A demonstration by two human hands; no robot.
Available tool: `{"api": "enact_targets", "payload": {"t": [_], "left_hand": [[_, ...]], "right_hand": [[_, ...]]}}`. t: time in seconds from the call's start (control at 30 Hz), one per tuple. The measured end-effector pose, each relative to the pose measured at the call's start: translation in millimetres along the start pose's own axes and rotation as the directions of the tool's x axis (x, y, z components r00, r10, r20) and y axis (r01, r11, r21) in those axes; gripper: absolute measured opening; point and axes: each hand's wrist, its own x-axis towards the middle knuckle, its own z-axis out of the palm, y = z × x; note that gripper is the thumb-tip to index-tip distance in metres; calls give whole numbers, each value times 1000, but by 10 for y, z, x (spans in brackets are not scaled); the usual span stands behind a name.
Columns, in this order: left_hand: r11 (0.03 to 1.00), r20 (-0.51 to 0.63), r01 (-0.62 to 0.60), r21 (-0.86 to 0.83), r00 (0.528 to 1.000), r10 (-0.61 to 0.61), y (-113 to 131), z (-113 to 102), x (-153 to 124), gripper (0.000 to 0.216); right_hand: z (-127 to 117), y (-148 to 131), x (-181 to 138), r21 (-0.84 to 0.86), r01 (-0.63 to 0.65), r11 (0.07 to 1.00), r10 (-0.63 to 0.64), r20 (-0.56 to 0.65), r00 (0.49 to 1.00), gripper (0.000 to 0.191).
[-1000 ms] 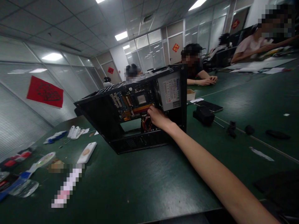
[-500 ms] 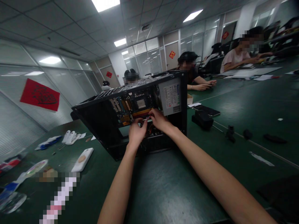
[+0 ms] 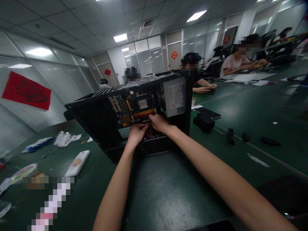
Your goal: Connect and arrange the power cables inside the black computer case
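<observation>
Fingers (image 3: 144, 127) of your left hand (image 3: 136, 133) curl toward the red cables (image 3: 149, 132) inside the open computer case (image 3: 101, 128), and your right hand (image 3: 158, 123) meets it from 3 o'clock, fingertips bunched at the same spot; whether either hand actually pinches a cable or connector, you cannot tell, since the knuckles hide the tips. The case stands at 12 o'clock on the green desk (image 3: 168, 186), its side panel off, with the motherboard (image 3: 132, 107) exposed and the power supply (image 3: 175, 95) at its 2 o'clock corner. Judging by the loose tangle under your hands, the cabling looks unfinished. A white phone (image 3: 77, 163) lies at 9 o'clock, small black parts (image 3: 204, 121) at 2 o'clock. Further off, other people sit at the desks.
</observation>
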Motion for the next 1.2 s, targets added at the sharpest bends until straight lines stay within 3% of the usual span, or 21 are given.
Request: {"api": "enact_targets", "payload": {"t": [0.1,0.23,0.5,0.93,1.2], "left_hand": [[985,10,10,170,1000,-12,32,-39,20,21],[979,31,6,203,999,-13,36,-62,39,21],[961,-63,65,270,997,-49,66,-16,44,20],[934,-151,-22,356,985,81,25,-35,59,18],[894,-2,-48,446,998,55,-64,-101,229,24]], "right_hand": [[-57,4,18,-104,105,989,-101,44,994,26],[-112,59,18,-141,200,970,-190,82,978,23],[-50,69,24,-194,161,968,-141,112,984,26],[-84,28,16,-244,125,962,-99,117,988,28],[-121,0,-3,-255,97,962,-77,86,993,25]]}}
